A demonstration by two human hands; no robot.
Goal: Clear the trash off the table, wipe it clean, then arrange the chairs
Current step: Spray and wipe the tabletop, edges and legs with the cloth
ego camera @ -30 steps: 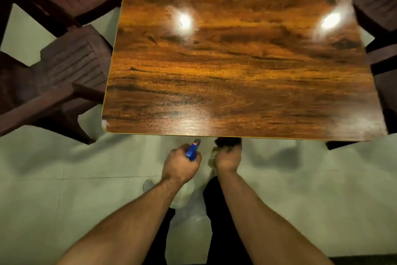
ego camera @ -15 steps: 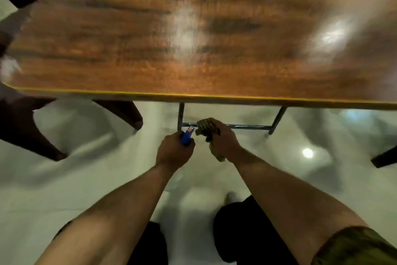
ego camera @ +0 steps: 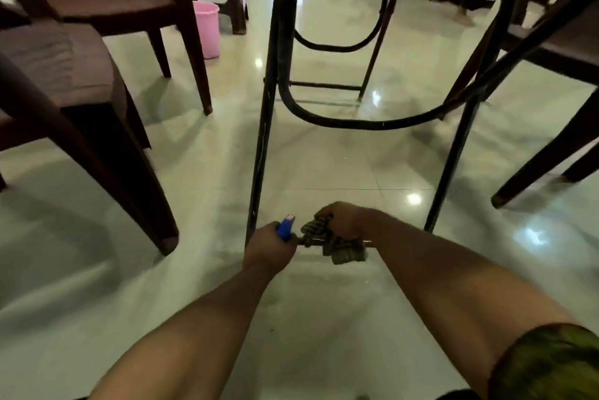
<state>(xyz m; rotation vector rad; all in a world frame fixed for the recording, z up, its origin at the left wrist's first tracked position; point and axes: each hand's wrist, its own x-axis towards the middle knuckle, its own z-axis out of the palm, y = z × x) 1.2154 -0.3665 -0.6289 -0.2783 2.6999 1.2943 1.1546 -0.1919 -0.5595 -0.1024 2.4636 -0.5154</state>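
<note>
I am looking under the table, low to the floor. My left hand (ego camera: pixel 270 245) is closed around a blue spray bottle (ego camera: pixel 286 227), whose nozzle sticks up from the fist. My right hand (ego camera: pixel 345 221) grips a dark checked cloth (ego camera: pixel 327 239), which drapes over a low metal crossbar between the table's black legs (ego camera: pixel 259 153). The two hands are close together at that bar. The tabletop itself is out of sight above.
Dark brown plastic chairs stand at left (ego camera: pixel 74 82) and right (ego camera: pixel 557 82). A pink bucket (ego camera: pixel 206 29) sits on the glossy tiled floor behind the left chairs. Curved black table braces (ego camera: pixel 356 122) hang across the middle.
The view has dropped from above the tabletop to below it. Both hands went down with the bottle and cloth to the low crossbar.
</note>
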